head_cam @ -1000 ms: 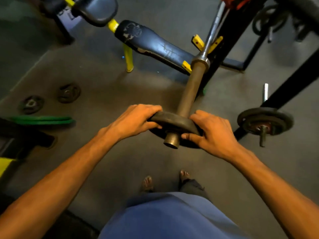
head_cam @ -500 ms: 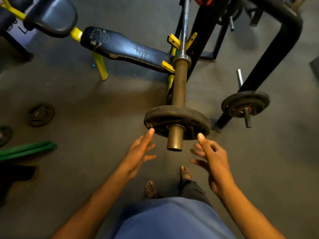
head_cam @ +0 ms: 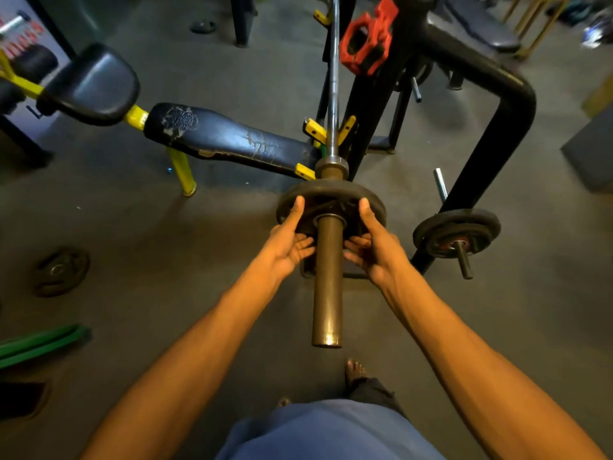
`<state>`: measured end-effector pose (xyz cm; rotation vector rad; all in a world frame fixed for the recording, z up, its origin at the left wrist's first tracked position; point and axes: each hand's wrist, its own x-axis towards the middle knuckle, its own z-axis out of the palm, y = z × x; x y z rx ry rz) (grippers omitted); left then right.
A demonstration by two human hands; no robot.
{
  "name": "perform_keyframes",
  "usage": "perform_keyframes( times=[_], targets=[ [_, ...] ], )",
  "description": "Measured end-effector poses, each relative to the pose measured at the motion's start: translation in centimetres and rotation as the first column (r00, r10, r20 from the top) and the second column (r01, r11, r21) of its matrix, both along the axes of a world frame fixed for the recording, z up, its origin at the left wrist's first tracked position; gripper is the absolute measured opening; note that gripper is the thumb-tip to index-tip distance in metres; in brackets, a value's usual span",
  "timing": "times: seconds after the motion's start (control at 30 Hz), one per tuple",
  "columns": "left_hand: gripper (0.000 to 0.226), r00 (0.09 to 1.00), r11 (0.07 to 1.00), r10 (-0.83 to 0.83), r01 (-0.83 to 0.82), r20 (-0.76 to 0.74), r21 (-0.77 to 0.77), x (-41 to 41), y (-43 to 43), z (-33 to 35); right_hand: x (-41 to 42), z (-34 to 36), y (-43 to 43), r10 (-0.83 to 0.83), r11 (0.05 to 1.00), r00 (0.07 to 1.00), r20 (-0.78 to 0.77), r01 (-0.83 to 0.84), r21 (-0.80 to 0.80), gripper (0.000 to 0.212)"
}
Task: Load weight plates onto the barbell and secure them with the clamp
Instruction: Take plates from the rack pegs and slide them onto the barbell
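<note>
Both hands, left (head_cam: 288,242) and right (head_cam: 371,242), press open palms against the weight plate (head_cam: 331,194) at centre frame, flanking the barbell sleeve (head_cam: 326,287); neither grips anything.

A dark round weight plate (head_cam: 331,194) is seated far up the brown barbell sleeve (head_cam: 326,287), near its collar; a red clamp (head_cam: 366,41) is perched on the black rack.

Single head-worn wide-angle view: we look forward and steeply down from standing height, barbell sleeve (head_cam: 326,283) running up centre frame, our forearms close below, bench (head_cam: 229,141) and gym floor (head_cam: 205,267) spreading beyond. No second view.
</note>
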<state>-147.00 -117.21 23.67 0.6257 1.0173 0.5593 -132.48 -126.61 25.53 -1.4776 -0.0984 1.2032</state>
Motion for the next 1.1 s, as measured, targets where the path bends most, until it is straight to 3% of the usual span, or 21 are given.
perform_keyframes(
  times=[0.3,0.37,0.43,0.5,0.57,0.6,0.73,0.87,1.1],
  targets=[
    [0.076,0.999,0.997,-0.030,0.028,0.035,0.075,5.4,7.9,0.8,4.8,-0.4,9.7,-0.051,0.996,0.999,-0.013,0.051,0.068,0.108],
    [0.086,0.998,0.996,-0.063,0.063,-0.007,0.065,5.0,8.0,0.5,4.9,-0.8,9.6,-0.038,0.997,0.999,-0.016,0.039,0.074,0.113],
    [0.087,0.996,0.996,-0.054,0.059,-0.076,0.062,4.3,7.3,0.6,4.9,-1.1,9.0,-0.033,0.997,0.999,-0.006,0.033,0.074,0.101],
    [0.063,0.984,0.985,0.017,0.014,-0.177,0.175,3.7,5.4,1.4,4.8,-1.1,7.9,-0.055,0.997,0.997,0.051,0.052,0.063,0.070],
    [0.039,0.951,0.928,0.077,0.041,-0.298,0.371,3.2,3.0,2.3,4.8,-0.8,6.3,-0.048,0.997,0.990,0.131,0.041,0.059,0.039],
    [0.040,0.934,0.880,0.087,0.091,-0.346,0.467,3.0,1.7,2.8,4.8,-0.6,5.2,-0.035,0.998,0.986,0.162,0.025,0.058,0.031],
    [0.049,0.876,0.599,0.024,0.374,-0.482,0.708,3.7,-1.8,4.3,5.6,-0.1,0.2,0.004,0.999,0.952,0.305,-0.014,0.031,0.031],
    [0.045,0.839,0.438,-0.103,0.520,-0.534,0.733,8.6,-3.9,4.9,8.8,-0.1,-4.1,0.008,1.000,0.906,0.422,0.000,-0.019,0.029],
    [0.050,0.605,0.286,-0.320,0.795,-0.729,0.535,21.2,-6.1,1.3,20.7,-2.1,-8.0,0.061,0.995,0.846,0.530,-0.012,-0.096,0.015]
  ],
)
